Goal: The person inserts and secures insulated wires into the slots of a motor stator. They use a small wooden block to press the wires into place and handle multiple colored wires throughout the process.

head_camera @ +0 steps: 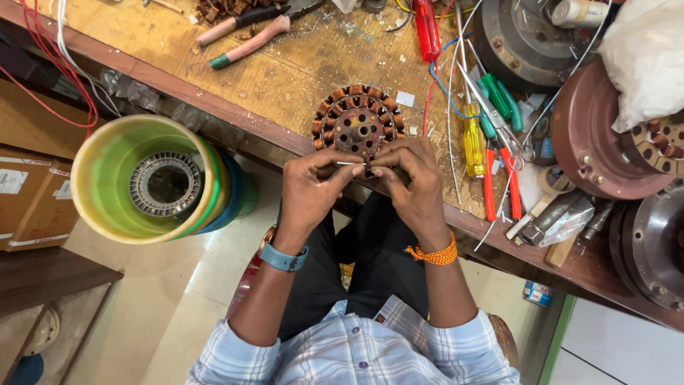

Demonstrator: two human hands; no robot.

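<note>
**Two hands pinch a thin strip at the edge of a wound stator**

Nearest the camera is a plaid shirt [356,353], then dark trousers between the forearms. The left wrist wears a blue watch [283,258], the right an orange thread band [436,253]. The left hand [313,187] and right hand [407,182] meet fingertip to fingertip, both closed in a pinch on a thin pale strip [350,164] held level between them.

Just beyond the fingers lies the stator [358,127]: a round rusty-brown core, flat on the surface [285,78] near its front edge, ringed with copper coils and drilled with small holes around a centre bore.

The surface is worn yellowish wood with a dark rim, littered with scraps. The floor below is pale tile.

Left of the hands a yellow-green tub [107,178] lies tipped toward the camera with a grey toothed ring [165,184] inside.

Farther off lie screwdrivers [474,139], pliers [249,32] and brown motor housings [605,135].
</note>
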